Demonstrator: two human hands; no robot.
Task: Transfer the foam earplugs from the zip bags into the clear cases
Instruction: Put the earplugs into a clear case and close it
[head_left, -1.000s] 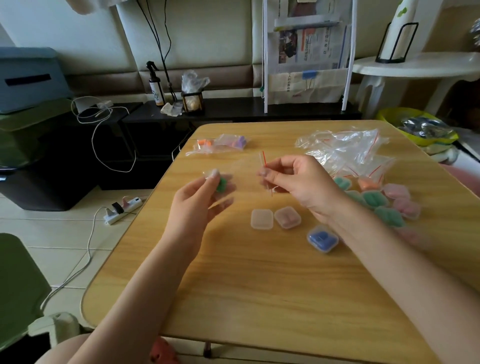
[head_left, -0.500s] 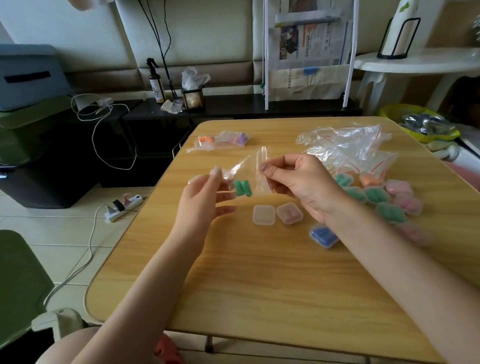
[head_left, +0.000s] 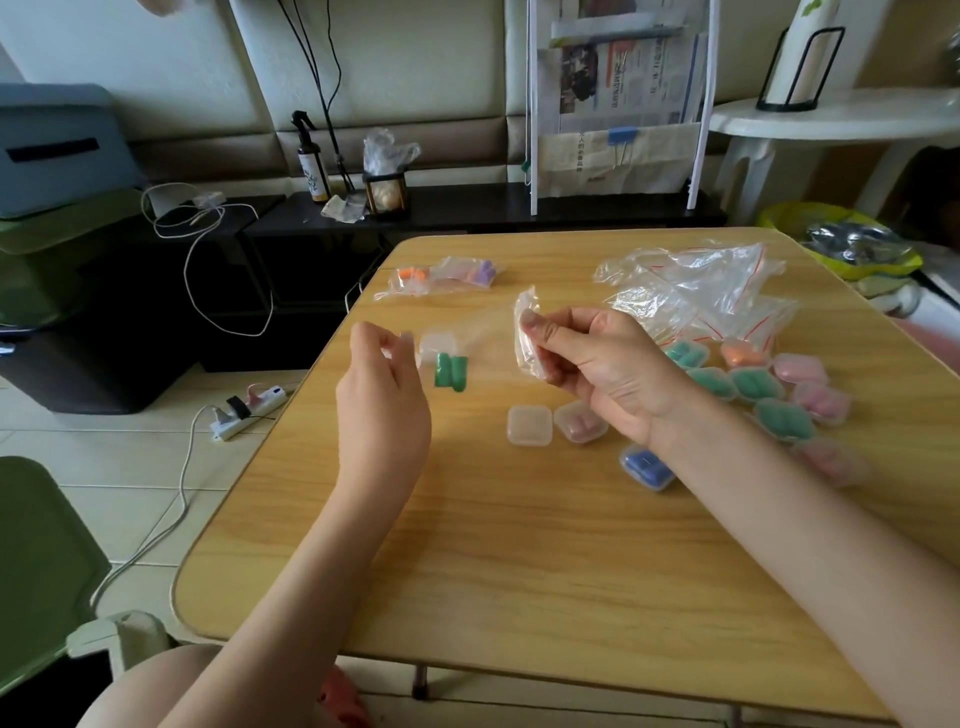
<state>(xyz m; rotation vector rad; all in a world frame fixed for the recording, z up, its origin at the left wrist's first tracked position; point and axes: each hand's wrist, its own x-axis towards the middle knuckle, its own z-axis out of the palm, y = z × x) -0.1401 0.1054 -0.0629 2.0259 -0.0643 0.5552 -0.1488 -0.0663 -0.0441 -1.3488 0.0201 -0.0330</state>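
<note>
Fingertips of the left hand (head_left: 382, 410), left of centre in the frame, curl loosely toward the thumb; whether they pinch the near end of the thin bag is too blurred to tell. The right hand (head_left: 605, 371), at centre, pinches the crumpled mouth of the zip bag (head_left: 525, 332) between thumb and forefinger. Between the two hands, two green earplugs (head_left: 451, 372) sit side by side, and it is unclear whether they lie inside the clear film or have left it.

If they are loose, the risk is plain: foam is light and springy, so it may bounce on the table (head_left: 519, 561) and roll off the left edge, which is near.

Just below the right hand stands an open empty case (head_left: 529, 426), touching a case (head_left: 580, 422) with pinkish plugs and near a blue-filled case (head_left: 647, 466). The green pair is well apart from the empty one, so a drop from here would likely miss it.

Further right lie filled cases (head_left: 753, 387) in green, pink and orange, which a sweeping forearm could scatter. Beyond them, at upper right, sits a heap of empty bags (head_left: 696, 286); at upper centre, two full bags (head_left: 441, 275) wait.
</note>
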